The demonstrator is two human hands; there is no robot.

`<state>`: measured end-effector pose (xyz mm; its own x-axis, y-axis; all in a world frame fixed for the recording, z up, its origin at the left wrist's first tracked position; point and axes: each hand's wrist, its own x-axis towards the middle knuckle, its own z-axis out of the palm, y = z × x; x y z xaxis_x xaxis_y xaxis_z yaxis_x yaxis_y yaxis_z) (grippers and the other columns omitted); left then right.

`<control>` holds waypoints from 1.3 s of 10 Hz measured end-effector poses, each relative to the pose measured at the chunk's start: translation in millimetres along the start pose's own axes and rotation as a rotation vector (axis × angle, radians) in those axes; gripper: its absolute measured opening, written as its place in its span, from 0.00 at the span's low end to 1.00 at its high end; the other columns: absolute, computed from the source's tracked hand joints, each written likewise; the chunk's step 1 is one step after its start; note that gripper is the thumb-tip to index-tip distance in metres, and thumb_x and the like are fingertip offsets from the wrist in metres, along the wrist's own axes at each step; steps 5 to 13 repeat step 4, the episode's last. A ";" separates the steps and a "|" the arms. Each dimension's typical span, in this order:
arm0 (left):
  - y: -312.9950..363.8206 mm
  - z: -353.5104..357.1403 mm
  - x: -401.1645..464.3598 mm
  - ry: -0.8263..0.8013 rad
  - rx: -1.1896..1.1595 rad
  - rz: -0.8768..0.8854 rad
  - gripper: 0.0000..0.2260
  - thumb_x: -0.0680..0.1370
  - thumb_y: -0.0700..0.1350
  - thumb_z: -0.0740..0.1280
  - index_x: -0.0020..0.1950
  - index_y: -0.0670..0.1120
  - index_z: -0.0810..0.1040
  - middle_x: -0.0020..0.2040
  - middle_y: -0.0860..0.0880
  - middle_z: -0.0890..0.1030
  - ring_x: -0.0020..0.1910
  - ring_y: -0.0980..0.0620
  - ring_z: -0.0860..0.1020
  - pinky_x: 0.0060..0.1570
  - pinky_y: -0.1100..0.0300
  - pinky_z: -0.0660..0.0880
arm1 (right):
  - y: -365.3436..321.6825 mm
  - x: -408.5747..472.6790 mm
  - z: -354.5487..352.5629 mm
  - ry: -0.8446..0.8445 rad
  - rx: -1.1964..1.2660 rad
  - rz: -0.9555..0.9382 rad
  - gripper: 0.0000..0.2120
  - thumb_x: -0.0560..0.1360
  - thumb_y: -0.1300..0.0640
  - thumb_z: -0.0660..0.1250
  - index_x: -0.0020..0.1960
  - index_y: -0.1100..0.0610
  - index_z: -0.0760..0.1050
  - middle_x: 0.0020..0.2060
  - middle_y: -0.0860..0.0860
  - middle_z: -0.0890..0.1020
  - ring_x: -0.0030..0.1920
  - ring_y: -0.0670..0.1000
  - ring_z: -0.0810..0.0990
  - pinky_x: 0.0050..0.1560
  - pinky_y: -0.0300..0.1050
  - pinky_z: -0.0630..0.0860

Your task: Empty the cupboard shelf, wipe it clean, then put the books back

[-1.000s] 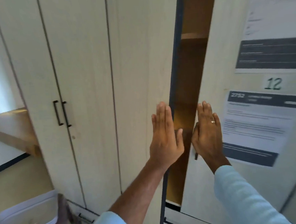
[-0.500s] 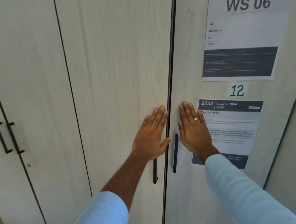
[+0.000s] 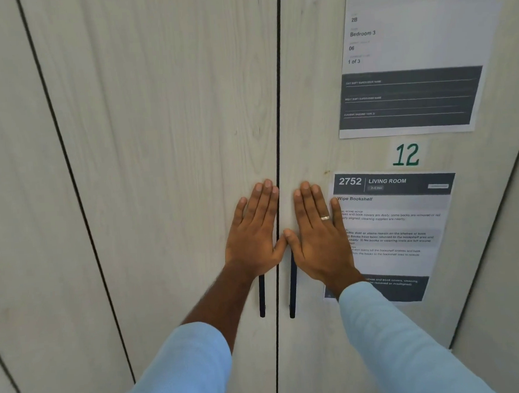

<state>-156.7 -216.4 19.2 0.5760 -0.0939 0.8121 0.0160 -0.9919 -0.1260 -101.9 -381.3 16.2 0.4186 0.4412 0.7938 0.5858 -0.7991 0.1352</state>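
Above the right hand's fingers (image 3: 310, 205), the upper sheet (image 3: 411, 65) reads "WS 06", "2B", "Bedroom 3", "06", "1 of 3". Below it, a green "12" label (image 3: 406, 154). Just right of the fingertips, the lower sheet (image 3: 396, 218) reads "2752 LIVING ROOM", "Wipe Bookshelf".

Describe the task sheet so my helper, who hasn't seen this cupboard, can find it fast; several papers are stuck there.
Start at the closed double doors, where the seam runs between two dark handles. On the right door, three papers are stacked: a big WS 06 sheet, a small green 12, and the task sheet lowest. It alone has a dark header reading 2752 LIVING ROOM, beside the right hand.
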 end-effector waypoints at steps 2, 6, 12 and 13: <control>-0.5 0.6 0.1 0.008 0.023 0.016 0.37 0.80 0.57 0.57 0.82 0.42 0.45 0.83 0.43 0.45 0.82 0.45 0.45 0.80 0.45 0.46 | -3.6 2.2 4.2 0.037 -0.065 -0.003 0.37 0.82 0.39 0.52 0.82 0.59 0.47 0.82 0.56 0.47 0.82 0.55 0.44 0.80 0.62 0.46; -7.3 -21.2 -0.1 -0.016 0.041 0.095 0.33 0.83 0.59 0.52 0.82 0.42 0.47 0.83 0.44 0.45 0.82 0.47 0.45 0.79 0.44 0.50 | 1.7 12.9 -26.0 0.098 -0.042 -0.081 0.33 0.82 0.42 0.53 0.82 0.55 0.53 0.82 0.54 0.55 0.81 0.55 0.54 0.75 0.62 0.60; -7.3 -21.2 -0.1 -0.016 0.041 0.095 0.33 0.83 0.59 0.52 0.82 0.42 0.47 0.83 0.44 0.45 0.82 0.47 0.45 0.79 0.44 0.50 | 1.7 12.9 -26.0 0.098 -0.042 -0.081 0.33 0.82 0.42 0.53 0.82 0.55 0.53 0.82 0.54 0.55 0.81 0.55 0.54 0.75 0.62 0.60; -7.3 -21.2 -0.1 -0.016 0.041 0.095 0.33 0.83 0.59 0.52 0.82 0.42 0.47 0.83 0.44 0.45 0.82 0.47 0.45 0.79 0.44 0.50 | 1.7 12.9 -26.0 0.098 -0.042 -0.081 0.33 0.82 0.42 0.53 0.82 0.55 0.53 0.82 0.54 0.55 0.81 0.55 0.54 0.75 0.62 0.60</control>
